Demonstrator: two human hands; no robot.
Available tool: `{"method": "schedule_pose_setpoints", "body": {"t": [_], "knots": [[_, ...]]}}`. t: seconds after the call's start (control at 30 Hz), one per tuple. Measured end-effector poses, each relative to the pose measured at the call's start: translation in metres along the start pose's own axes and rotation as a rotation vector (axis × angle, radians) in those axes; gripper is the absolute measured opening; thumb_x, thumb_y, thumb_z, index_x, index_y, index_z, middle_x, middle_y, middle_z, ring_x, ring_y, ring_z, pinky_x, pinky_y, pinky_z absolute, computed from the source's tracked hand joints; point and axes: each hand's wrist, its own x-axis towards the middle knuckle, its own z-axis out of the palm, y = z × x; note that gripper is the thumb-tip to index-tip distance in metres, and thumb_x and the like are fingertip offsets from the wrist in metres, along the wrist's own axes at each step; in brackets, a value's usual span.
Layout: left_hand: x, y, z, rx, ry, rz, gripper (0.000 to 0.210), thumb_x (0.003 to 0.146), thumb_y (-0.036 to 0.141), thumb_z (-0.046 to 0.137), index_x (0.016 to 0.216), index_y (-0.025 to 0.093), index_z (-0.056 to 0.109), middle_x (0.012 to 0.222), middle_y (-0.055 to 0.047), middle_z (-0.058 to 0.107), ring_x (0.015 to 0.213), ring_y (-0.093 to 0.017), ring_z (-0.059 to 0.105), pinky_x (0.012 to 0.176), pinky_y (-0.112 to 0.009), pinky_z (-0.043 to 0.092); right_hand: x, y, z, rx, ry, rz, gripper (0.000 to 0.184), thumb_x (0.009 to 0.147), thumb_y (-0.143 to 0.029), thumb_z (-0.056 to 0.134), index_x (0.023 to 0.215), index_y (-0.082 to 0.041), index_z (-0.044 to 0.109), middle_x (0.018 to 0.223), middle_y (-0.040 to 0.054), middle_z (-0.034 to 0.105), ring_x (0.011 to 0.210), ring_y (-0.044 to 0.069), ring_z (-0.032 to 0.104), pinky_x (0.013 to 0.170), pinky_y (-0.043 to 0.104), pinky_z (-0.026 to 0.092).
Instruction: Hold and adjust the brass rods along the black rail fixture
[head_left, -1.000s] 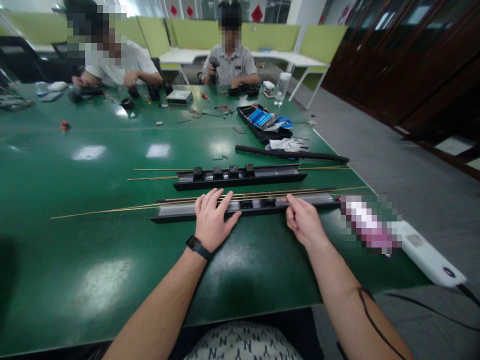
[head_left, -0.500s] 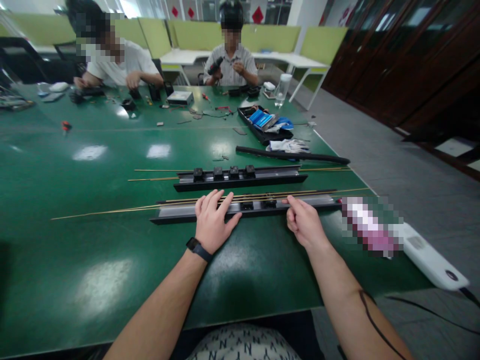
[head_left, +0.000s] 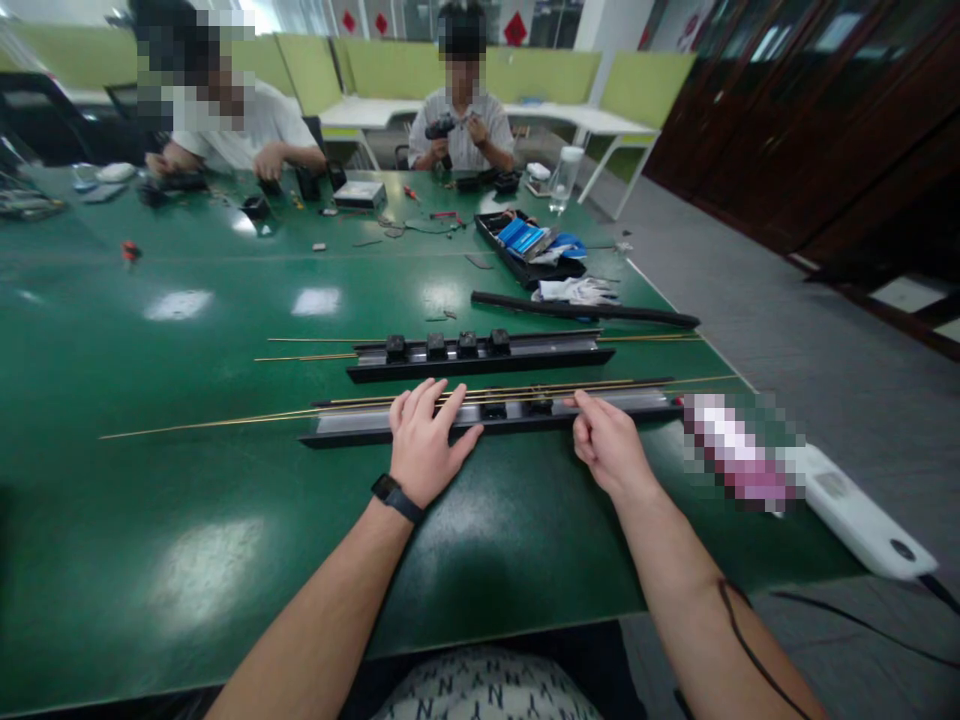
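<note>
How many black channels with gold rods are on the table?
2: the near channel, at the left hand and right hand, and the far channel just beyond it.

I look through one head-worn camera, facing forward and down across the counter (head_left: 300, 570), with left hand (head_left: 424, 440) and right hand (head_left: 609, 442) close below.

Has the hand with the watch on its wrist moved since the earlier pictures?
No, not visibly: judged against the far black rail, the left hand has stayed in the same place, shifting neither left nor right.
</note>
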Motion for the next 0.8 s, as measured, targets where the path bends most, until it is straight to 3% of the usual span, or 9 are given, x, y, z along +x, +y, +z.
{"method": "schedule_pose_setpoints", "body": {"t": [0.8], "knots": [[0.0003, 0.0002, -0.0003, -0.006, 0.002, -0.001, 0.05, 0.093, 0.049, 0.065, 0.138, 0.026, 0.062, 0.142, -0.012, 0.061, 0.139, -0.031, 0.049, 0.118, -0.052, 0.028, 0.0013, 0.0012, -0.0016, -0.006, -0.006, -0.01, 0.035, 0.082, -0.046, 0.079, 0.093, -0.014, 0.071, 0.042, -0.0071, 0.047, 0.028, 0.005, 0.028, 0.029, 0.018, 0.017]]}}
